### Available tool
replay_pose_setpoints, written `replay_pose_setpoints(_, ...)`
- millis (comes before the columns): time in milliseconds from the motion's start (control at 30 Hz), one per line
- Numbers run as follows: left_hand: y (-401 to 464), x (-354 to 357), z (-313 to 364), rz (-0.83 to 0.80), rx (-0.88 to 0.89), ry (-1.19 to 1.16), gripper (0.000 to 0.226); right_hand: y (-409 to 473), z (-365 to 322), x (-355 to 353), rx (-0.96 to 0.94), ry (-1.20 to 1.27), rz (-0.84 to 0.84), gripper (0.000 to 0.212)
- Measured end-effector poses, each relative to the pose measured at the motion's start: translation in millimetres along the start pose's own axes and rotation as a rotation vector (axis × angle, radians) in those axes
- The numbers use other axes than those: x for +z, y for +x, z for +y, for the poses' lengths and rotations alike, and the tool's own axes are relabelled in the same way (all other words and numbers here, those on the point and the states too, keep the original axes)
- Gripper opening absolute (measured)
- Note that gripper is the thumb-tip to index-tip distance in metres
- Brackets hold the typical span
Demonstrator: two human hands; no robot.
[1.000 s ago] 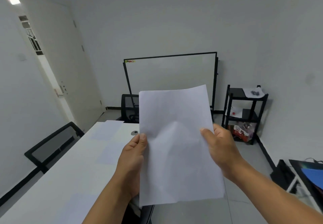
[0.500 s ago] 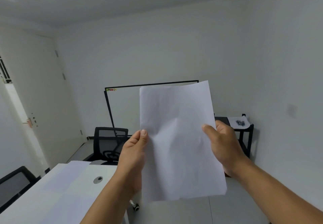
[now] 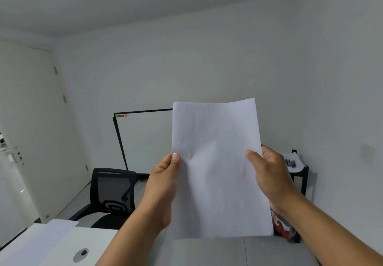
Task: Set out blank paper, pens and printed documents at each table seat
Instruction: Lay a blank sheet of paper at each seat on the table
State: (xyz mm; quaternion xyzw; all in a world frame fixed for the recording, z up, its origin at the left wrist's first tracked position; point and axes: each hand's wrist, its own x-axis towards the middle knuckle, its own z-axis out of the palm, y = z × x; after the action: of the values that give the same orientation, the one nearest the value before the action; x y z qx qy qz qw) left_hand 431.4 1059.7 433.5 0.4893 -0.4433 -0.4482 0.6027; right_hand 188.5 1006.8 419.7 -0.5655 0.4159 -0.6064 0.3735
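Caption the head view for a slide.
Both hands, left and right, hold blank paper upright above the table.

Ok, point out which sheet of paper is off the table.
The sheet held upright, pinched by the left hand and right hand. The other sheet lies flat at the table's far end.

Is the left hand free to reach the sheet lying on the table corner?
Probably not yet: the left hand pinches the held paper along with the right hand. The sheet on the table lies lower left, unobstructed.
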Motion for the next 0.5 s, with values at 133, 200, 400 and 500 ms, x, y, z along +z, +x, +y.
replay_pose_setpoints(133, 80, 22, -24, -0.021, -0.017, 0.006, 0.033, 71, 35, -1, 0.01, -0.057, 0.007, 0.051)
replay_pose_setpoints(200, 120, 31, -35, -0.027, -0.022, -0.011, 0.031, 105, 48, 0, 0.033, -0.059, -0.004, 0.04)
replay_pose_setpoints(400, 232, 56, -49, -0.052, -0.014, -0.021, 0.037, 206, 86, 10, 0.083, -0.107, -0.009, 0.056)
replay_pose_setpoints(500, 282, 65, -50, -0.032, -0.008, 0.01, 0.037, 255, 100, 15, 0.081, -0.136, -0.008, 0.068)
